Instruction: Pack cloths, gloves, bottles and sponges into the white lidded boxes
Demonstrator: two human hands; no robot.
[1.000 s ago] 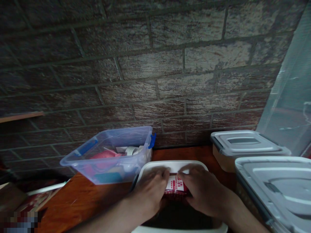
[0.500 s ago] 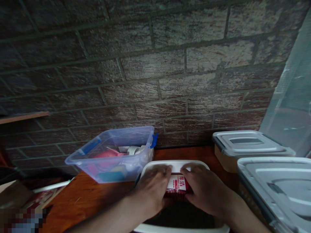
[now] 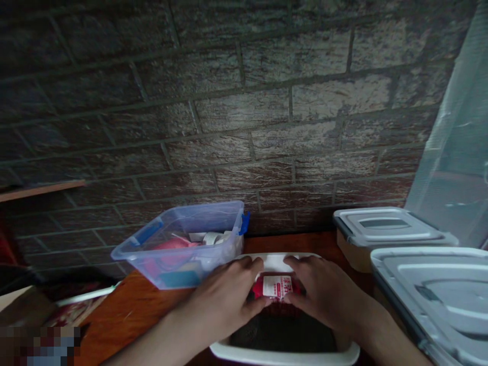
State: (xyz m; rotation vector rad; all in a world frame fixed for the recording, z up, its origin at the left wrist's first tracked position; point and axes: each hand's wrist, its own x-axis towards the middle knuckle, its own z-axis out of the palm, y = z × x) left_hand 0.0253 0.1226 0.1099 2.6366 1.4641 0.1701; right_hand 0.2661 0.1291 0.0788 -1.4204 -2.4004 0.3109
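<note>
A red bottle (image 3: 276,286) with a white label bearing red lettering lies on its side inside a white-rimmed bin (image 3: 284,357), near the far wall. My left hand (image 3: 229,287) is at the bottle's left end, fingers behind and thumb in front. Over the right end my right hand (image 3: 324,290) curls, its thumb pressed on the label's near edge. Both hands reach over the bin's rim. The fingertips on the far side are partly hidden. Below the bottle the bin's inside is dark.
A clear tub (image 3: 179,254) with blue latches, holding pink, blue and white items, stands at the left on the wooden table (image 3: 125,310). Two lidded boxes with grey-white lids (image 3: 389,226) (image 3: 438,284) stand at the right. A brick-patterned wall (image 3: 244,127) rises behind.
My fingers and thumbs have spread a little, and more of the bottle, including its left end, shows between my hands. The view has shifted slightly.
</note>
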